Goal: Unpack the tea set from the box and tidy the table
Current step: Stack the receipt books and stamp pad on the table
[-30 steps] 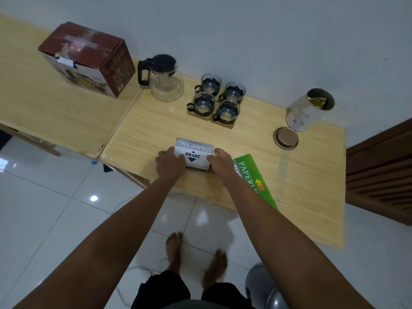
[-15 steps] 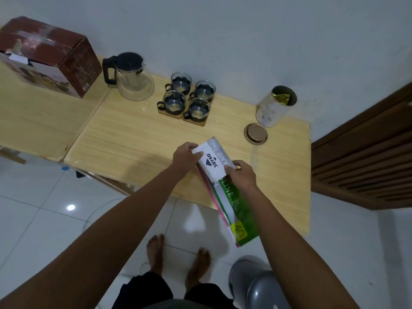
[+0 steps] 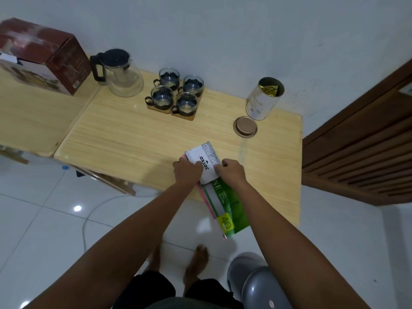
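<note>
A white stamp pad box [image 3: 204, 159] lies on top of a green paper pack [image 3: 229, 208] at the near edge of the wooden table [image 3: 133, 139]. My left hand [image 3: 186, 170] grips the box's left side and my right hand [image 3: 230, 171] grips its right side. The pack's near end juts past the table edge. At the back stand a glass teapot [image 3: 120, 74] with a black lid and several glass cups [image 3: 177, 92] on wooden coasters. The red-brown tea set box [image 3: 42, 54] rests on the adjoining table at far left.
An open tin [image 3: 264, 98] with gold foil inside stands at the back right, its copper lid [image 3: 245, 129] lying in front of it. A wooden slatted door [image 3: 361, 139] is at right. A grey stool [image 3: 256, 284] and my bare feet are on the white tiled floor.
Both hands carried the stamp pad box to the right and set it on the green paper pack, turning box and pack so they lie lengthwise. The view shifted right.
</note>
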